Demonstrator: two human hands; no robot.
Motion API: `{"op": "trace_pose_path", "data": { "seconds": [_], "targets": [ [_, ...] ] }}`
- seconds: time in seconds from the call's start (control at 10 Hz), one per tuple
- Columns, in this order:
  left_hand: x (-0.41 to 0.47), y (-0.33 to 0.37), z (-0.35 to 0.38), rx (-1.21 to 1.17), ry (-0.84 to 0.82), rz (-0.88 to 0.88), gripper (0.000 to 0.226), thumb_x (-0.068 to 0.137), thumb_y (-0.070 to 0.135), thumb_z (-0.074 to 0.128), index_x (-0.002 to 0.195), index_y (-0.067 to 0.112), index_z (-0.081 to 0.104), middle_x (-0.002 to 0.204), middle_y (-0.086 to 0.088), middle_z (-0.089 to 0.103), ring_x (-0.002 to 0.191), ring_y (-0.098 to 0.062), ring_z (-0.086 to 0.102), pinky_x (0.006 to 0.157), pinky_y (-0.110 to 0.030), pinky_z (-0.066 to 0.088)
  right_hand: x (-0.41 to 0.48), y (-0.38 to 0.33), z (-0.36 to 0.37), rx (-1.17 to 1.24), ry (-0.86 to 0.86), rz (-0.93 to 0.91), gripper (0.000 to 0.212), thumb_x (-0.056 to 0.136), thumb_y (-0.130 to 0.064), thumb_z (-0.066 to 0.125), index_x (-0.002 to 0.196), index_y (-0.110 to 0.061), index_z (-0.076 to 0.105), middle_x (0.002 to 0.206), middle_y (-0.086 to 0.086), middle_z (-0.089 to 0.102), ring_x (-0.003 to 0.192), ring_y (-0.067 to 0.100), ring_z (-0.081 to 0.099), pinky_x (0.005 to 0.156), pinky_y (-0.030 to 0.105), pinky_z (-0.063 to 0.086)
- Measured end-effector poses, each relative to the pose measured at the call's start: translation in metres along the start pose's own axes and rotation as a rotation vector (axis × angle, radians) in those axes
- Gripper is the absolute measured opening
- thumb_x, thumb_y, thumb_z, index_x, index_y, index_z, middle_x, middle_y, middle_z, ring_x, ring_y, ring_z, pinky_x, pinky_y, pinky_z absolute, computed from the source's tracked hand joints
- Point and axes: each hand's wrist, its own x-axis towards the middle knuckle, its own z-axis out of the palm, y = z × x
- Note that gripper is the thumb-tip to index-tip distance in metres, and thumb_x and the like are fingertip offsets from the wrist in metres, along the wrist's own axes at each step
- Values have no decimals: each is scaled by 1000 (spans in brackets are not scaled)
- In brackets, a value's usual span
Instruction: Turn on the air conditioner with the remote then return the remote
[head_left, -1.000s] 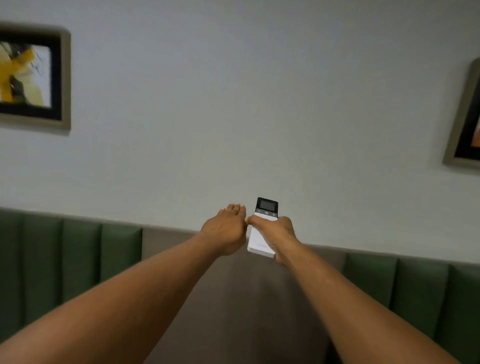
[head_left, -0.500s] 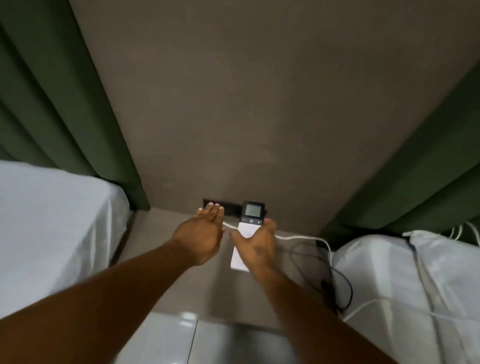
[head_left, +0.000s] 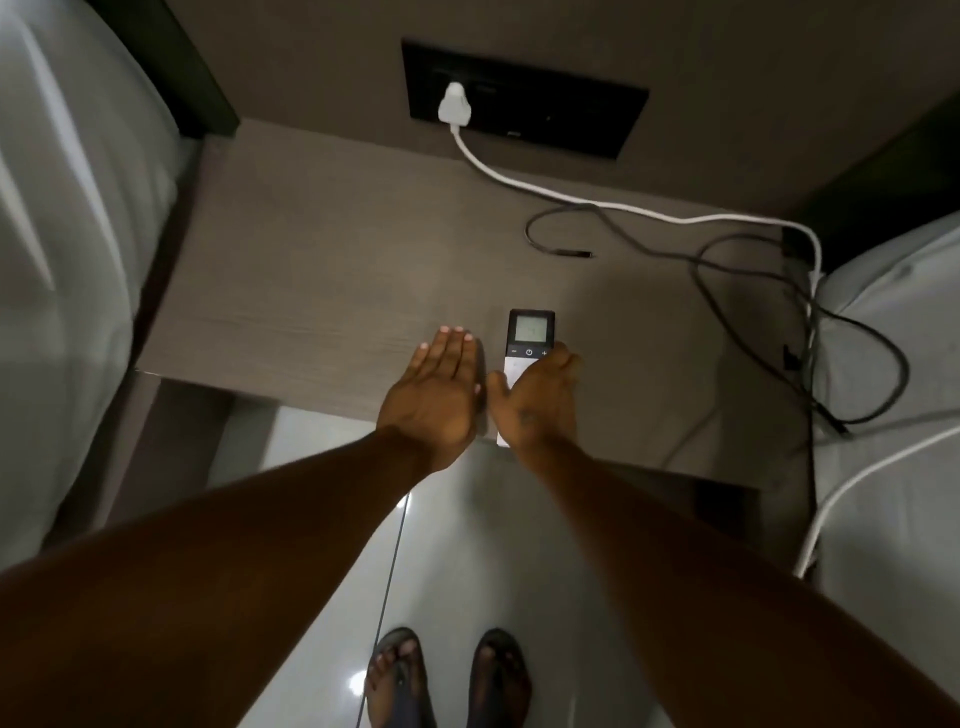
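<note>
The white remote (head_left: 529, 338), with a dark top and a small lit screen, is in my right hand (head_left: 535, 402), held low over the front part of the brown bedside table (head_left: 322, 280). My fingers wrap its lower half, hiding most of the white body. Whether the remote touches the tabletop I cannot tell. My left hand (head_left: 436, 395) is flat, palm down, fingers together and empty, just left of the remote over the table's front edge. The air conditioner is out of view.
A black socket panel (head_left: 561, 111) on the wall holds a white plug (head_left: 454, 104); its white cable (head_left: 623, 208) and dark cables (head_left: 727, 260) trail across the table's right side. White beds flank the table, left (head_left: 62, 260) and right (head_left: 893, 364). My sandalled feet stand on glossy floor tiles (head_left: 467, 545).
My view has swung down from the wall to the bedside table. Both hands came down with it, the right one bringing the remote low over the tabletop.
</note>
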Motion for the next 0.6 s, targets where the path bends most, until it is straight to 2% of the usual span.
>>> {"op": "trace_pose_path", "data": {
  "seconds": [0.2,0.4,0.5,0.6],
  "targets": [
    [17,-3,8,-16,4,23,74,98,41,31,151,4,-5,161,-14,-6,147,-25,-10,119,-39,-1,15,-5,18,-135,122,3,70,81,-37,66,134,1,40,129,19,47,116,37,50,98,43,47],
    [20,-7,17,-82,5,31,80,96,44,37,151,3,-5,161,-16,-4,147,-26,-7,120,-40,2,13,-6,24,-254,157,13,73,81,-43,61,134,3,42,127,19,49,115,36,48,99,43,44],
    [21,-11,13,-76,-2,27,82,95,45,38,151,4,-5,161,-15,-5,147,-26,-7,120,-40,3,16,-10,23,-232,131,33,78,83,-46,59,139,5,39,132,20,47,118,36,47,102,43,42],
    [14,-3,4,-103,24,45,71,97,43,24,151,6,-4,161,-14,-5,147,-24,-8,119,-39,1,10,-5,9,-227,77,27,86,93,-51,48,152,5,22,152,24,34,134,40,37,112,46,31]
  ]
}}
